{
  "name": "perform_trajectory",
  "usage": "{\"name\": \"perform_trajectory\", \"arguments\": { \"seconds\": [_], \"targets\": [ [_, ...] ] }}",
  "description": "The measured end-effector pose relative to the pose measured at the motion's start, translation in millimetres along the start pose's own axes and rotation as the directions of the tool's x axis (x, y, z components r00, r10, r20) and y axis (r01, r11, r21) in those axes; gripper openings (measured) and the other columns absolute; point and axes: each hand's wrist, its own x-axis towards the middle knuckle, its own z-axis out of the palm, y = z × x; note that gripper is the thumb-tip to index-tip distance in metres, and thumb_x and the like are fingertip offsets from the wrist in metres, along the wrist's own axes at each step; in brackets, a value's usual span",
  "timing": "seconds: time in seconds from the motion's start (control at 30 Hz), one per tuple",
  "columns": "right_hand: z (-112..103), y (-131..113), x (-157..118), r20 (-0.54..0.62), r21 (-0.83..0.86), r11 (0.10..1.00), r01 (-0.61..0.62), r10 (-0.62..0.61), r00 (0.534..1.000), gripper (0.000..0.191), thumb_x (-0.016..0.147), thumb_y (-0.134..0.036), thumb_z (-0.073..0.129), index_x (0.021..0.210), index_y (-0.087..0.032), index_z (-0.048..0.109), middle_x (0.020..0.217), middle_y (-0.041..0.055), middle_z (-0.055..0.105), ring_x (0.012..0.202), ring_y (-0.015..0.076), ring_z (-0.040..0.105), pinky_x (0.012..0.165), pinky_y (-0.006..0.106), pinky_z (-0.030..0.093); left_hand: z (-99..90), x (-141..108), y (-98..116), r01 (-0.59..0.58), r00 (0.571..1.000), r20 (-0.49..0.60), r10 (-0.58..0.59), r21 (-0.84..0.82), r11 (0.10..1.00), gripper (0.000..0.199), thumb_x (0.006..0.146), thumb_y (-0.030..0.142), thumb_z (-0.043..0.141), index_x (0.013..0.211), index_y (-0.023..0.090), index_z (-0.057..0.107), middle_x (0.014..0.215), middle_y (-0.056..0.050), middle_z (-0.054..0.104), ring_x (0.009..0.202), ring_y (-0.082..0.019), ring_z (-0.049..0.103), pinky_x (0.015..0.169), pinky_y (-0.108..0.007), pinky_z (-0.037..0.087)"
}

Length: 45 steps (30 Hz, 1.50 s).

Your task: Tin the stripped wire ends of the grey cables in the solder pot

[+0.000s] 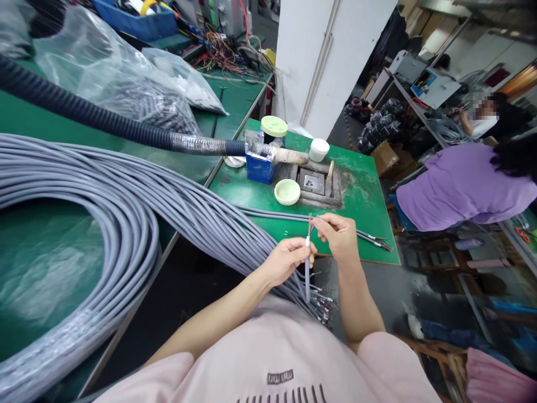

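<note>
Firstly, grey cable (307,280), one, right of centre, lower half: probably light, jacket springy, thin wires (310,225) fragile; best held by jacket. Left hand (287,260): grip closed around it. Right hand (340,238): grip pinched on wires. Worktop (364,170): green-lidded jar (274,126), one; white tub (319,149), one; green dish (287,192), one. Bundled cables (218,221): uncountable.

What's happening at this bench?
The person's left hand holds a grey cable upright by its white-banded end, and the right hand is at the thin coloured wires fanning out of it. A thick bundle of grey cables runs alongside from a large coil, and two more lie across the green tabletop, near an open pale-green round tub.
</note>
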Motion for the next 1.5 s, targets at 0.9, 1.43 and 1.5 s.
{"name": "perform_trajectory", "arguments": {
  "seconds": [0.9,1.43,1.5],
  "targets": [
    [-7,25,-11,0.384,-0.375,0.505,0.777,-0.679,0.626,0.037,0.087,-0.033,0.062,0.124,-0.035,0.062,0.130,0.0053,0.062,0.126,0.0283,0.051,0.102,0.051,0.045,-6.7,7,26,-0.240,0.954,-0.159,0.256,0.110,0.964,0.036,0.076,0.047,0.071,0.074,0.012,0.068,0.065,-0.002,0.062,0.056,-0.009,0.054,0.056,-0.023,0.045],
    [23,21,105,0.125,-0.432,0.740,0.516,-0.517,0.847,0.025,0.096,-0.037,0.048,0.098,-0.023,0.068,0.091,0.0051,0.075,0.096,0.0206,0.064,0.090,0.035,0.048,-51.7,14,27,-0.425,0.584,0.161,0.796,0.896,0.130,0.015,0.086,0.026,0.060,0.088,0.019,0.074,0.080,-0.007,0.073,0.074,-0.018,0.061,0.076,-0.034,0.044],
    [26,24,112,0.151,-0.458,0.730,0.508,-0.499,0.853,0.026,0.096,-0.038,0.047,0.098,-0.023,0.068,0.090,0.0048,0.075,0.096,0.0208,0.063,0.090,0.036,0.047,-51.1,13,28,-0.420,0.592,0.156,0.790,0.897,0.138,0.015,0.086,0.026,0.060,0.088,0.020,0.074,0.080,-0.007,0.073,0.075,-0.018,0.061,0.077,-0.034,0.044]
  ]
}}
